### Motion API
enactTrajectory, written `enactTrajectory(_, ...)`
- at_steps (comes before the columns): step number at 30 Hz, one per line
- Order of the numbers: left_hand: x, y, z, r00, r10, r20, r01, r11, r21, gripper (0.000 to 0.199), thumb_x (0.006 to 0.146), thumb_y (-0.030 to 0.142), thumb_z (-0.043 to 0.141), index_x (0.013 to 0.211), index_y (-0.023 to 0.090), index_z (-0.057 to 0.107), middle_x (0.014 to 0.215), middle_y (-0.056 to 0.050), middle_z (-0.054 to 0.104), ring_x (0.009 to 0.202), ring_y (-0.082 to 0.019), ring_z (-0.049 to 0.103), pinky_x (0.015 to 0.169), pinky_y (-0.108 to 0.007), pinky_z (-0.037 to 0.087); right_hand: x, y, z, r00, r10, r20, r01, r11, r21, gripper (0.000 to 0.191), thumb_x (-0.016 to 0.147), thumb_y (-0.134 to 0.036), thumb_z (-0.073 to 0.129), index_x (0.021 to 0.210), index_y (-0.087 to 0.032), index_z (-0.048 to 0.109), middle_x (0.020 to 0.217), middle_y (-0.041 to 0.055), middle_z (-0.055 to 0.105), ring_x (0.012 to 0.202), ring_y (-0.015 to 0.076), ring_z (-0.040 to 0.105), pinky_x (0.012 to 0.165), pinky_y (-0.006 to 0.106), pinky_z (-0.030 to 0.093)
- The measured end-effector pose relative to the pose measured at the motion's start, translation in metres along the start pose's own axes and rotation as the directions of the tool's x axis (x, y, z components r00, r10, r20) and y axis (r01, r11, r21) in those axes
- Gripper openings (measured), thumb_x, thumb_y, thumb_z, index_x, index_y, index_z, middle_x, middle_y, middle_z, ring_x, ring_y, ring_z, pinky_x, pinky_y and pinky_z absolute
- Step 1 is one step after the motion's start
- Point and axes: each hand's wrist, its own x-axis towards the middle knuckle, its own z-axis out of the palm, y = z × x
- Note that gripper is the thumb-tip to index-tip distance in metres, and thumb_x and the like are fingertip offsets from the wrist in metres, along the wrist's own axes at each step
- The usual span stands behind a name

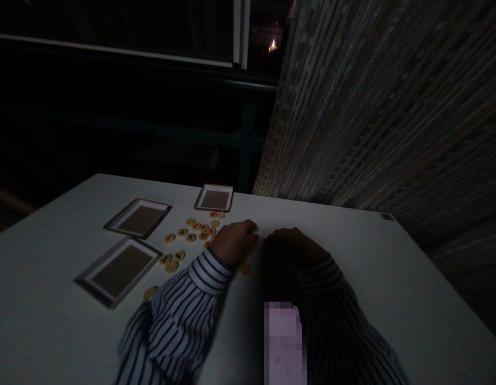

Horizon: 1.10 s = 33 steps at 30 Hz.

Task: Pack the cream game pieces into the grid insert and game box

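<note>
My left hand (235,241) is over the white table, palm down, with its fingers curled in; whatever they may hold is hidden. Close to its left side lie several round wooden Chinese chess pieces (203,236), marked with red or black characters. One plain-looking piece (245,269) lies just below this hand, near the wrist. To the right, my right hand (296,246) bends inward toward the left one, in deep shadow. Its fingers are too dark to make out. Both arms wear striped sleeves.
On the white table (352,256), a shallow rectangular tray (118,271) is at near left, a second tray (138,218) behind it and a smaller tray (214,198) at the far edge. A string curtain (352,107) hangs beyond the right side. A small dark label (387,216) marks the far right corner.
</note>
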Motion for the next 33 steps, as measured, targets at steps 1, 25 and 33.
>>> enactTrajectory(1,0.0000,0.0003,-0.0002,1.000,-0.005,0.007,0.005,1.000,0.007,0.025,0.080,0.029,0.048,0.100,0.020,0.060,0.092,-0.006,0.067,0.084,-0.020,0.061,0.071,-0.027,0.042,0.0007,0.0000,0.0010,1.000,0.003,0.002,-0.003,1.000,0.000,0.027,0.084,-0.034,0.040,0.088,-0.020,0.064,0.090,0.0084,0.066,0.082,0.0231,0.062,0.066,0.034,0.043)
enactTrajectory(25,-0.0003,-0.0009,0.0015,1.000,0.030,0.010,-0.030,0.998,0.051,0.024,0.079,0.030,0.047,0.098,0.020,0.060,0.090,-0.007,0.068,0.082,-0.022,0.062,0.067,-0.029,0.041,0.0011,0.0052,0.0057,1.000,0.014,0.024,-0.015,0.999,0.031,0.023,0.081,-0.030,0.045,0.091,-0.020,0.063,0.093,0.0089,0.065,0.087,0.0235,0.061,0.070,0.034,0.043)
enactTrajectory(33,-0.0007,-0.0001,0.0013,1.000,0.026,0.016,-0.027,0.998,0.064,0.024,0.080,0.031,0.048,0.098,0.021,0.060,0.091,-0.006,0.068,0.082,-0.021,0.062,0.070,-0.029,0.041,0.0012,0.0070,0.0098,1.000,0.020,0.022,-0.022,0.996,0.089,0.024,0.080,-0.031,0.047,0.093,-0.023,0.064,0.094,0.0085,0.066,0.089,0.0233,0.060,0.072,0.035,0.041)
